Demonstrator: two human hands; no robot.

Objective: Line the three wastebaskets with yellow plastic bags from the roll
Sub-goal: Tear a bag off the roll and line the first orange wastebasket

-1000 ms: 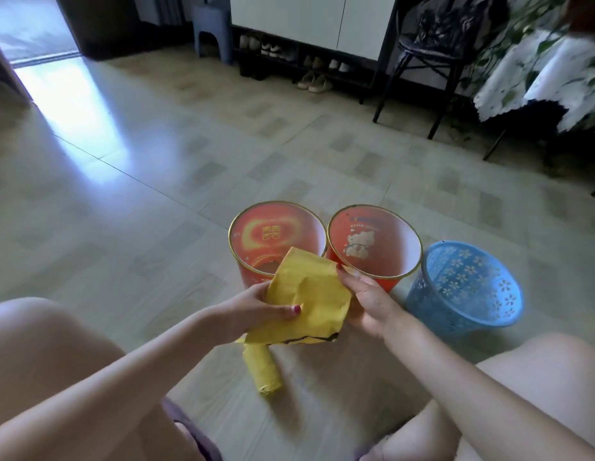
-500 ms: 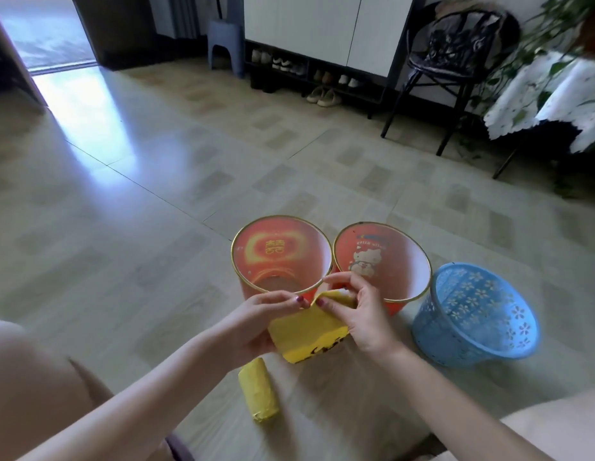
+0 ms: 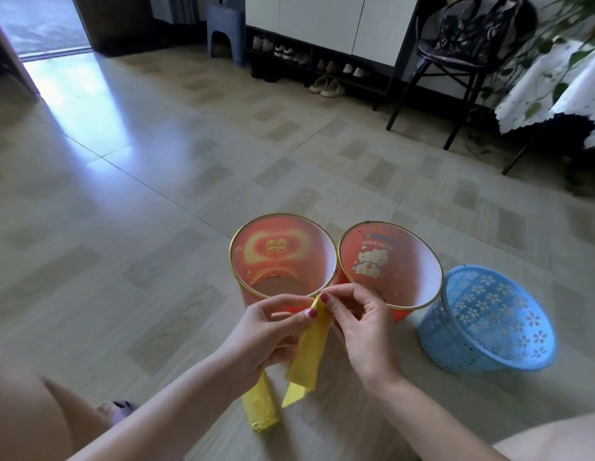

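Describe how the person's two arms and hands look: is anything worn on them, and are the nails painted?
Both forearms are bare, with no sleeves, watch or bracelet in view. The left hand and the right hand wear no gloves, and no rings are visible. The fingernails that show are painted with dark red polish, seen on a left thumb nail and a right fingertip.

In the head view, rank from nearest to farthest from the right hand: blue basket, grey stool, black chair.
From the right hand:
1. Blue basket, just to its right on the floor.
2. Black chair, far back right.
3. Grey stool, far back left.
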